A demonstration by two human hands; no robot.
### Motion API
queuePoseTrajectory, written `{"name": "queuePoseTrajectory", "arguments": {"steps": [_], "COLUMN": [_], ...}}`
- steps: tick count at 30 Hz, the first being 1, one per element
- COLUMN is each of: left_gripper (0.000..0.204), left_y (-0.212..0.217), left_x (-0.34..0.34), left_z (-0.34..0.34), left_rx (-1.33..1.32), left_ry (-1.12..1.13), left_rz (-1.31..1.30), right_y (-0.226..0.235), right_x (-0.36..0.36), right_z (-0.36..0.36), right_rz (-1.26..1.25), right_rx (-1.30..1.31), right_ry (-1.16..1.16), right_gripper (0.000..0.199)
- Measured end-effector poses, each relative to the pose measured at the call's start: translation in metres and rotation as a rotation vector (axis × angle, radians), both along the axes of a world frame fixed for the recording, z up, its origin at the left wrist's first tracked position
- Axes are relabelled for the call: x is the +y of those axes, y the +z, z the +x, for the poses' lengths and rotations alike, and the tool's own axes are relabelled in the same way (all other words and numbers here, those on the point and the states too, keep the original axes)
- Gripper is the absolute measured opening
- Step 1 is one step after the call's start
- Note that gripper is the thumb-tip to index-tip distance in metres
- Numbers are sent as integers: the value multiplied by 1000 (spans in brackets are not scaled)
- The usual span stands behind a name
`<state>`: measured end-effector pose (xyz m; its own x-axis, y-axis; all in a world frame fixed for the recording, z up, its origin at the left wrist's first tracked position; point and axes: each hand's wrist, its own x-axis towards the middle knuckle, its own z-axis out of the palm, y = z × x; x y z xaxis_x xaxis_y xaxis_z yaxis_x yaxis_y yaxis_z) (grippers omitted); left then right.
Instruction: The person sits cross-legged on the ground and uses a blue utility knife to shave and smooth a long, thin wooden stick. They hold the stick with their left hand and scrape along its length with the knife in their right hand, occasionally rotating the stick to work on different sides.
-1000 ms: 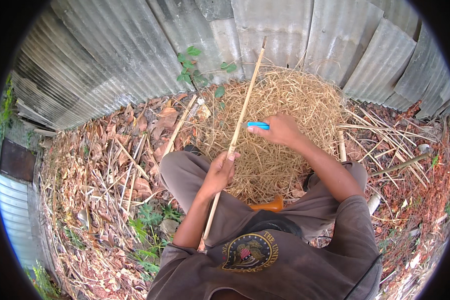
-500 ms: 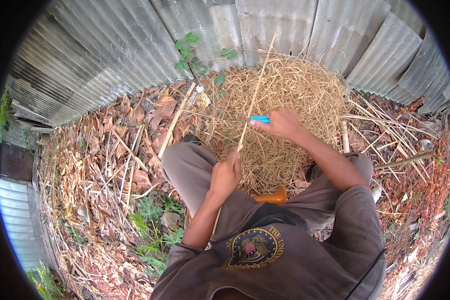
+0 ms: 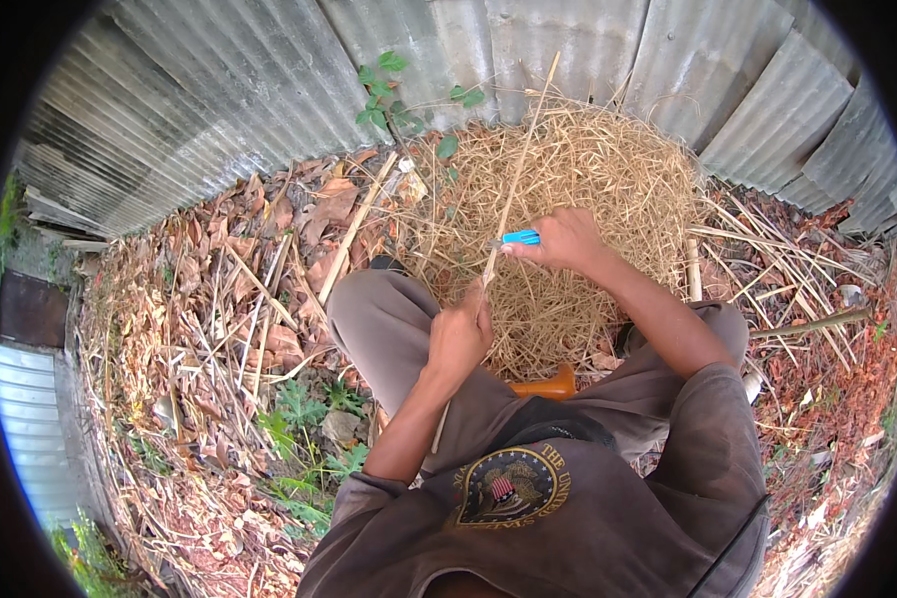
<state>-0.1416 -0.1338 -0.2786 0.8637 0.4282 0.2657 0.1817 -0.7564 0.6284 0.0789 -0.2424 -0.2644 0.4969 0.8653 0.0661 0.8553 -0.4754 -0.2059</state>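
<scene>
My left hand [image 3: 458, 341] is closed round a long, thin bamboo strip [image 3: 519, 169], above my left thigh. The strip slants up and away over the straw; its lower end passes beneath my left forearm. In my closed right hand [image 3: 566, 242] is a small blue-handled knife [image 3: 521, 237]. Its tip end meets the strip a little beyond my left thumb. The blade itself is too small to make out clearly. Below both hands spreads a heap of pale, dry shavings [image 3: 608, 189], lying between my bent legs and the fence.
A corrugated metal fence [image 3: 558, 50] runs along the far side. An orange, handle-like object [image 3: 543, 385] lies between my legs. Dry leaves [image 3: 329, 207] and loose strips cover the left ground; more strips [image 3: 787, 259] lie at right. Green plants [image 3: 304, 409] grow beside my left leg.
The knife has slid a little down the strip, closer to my left hand. My left hand keeps its hold on the strip. The whole view has shifted slightly.
</scene>
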Motion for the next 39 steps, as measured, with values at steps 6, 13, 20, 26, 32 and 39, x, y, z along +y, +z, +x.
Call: {"name": "queuePoseTrajectory", "arguments": {"steps": [6, 13, 20, 26, 32, 39], "left_gripper": [32, 34, 34, 32, 30, 30], "left_y": [1, 7, 13, 15, 16, 8], "left_x": [-7, -14, -16, -40, -40, -30], "left_z": [-1, -14, -41, -128, -149, -13], "left_rx": [16, 76, 95, 204, 204, 105], "left_ry": [-124, -126, -269, -339, -144, -101], "left_rz": [-102, -268, -318, -245, -523, -983], "right_y": [3, 11, 54, 73, 40, 71], "right_x": [-14, -26, -60, -187, -210, -83], "right_z": [91, 43, 121, 230, 201, 39], "right_rz": [43, -67, -55, 36, 193, 127], "right_rx": [29, 114, -56, -120, 55, 134], "right_ry": [-409, -299, -425, -996, -1035, -245], "right_gripper": [89, 90, 88, 90, 90, 87]}}
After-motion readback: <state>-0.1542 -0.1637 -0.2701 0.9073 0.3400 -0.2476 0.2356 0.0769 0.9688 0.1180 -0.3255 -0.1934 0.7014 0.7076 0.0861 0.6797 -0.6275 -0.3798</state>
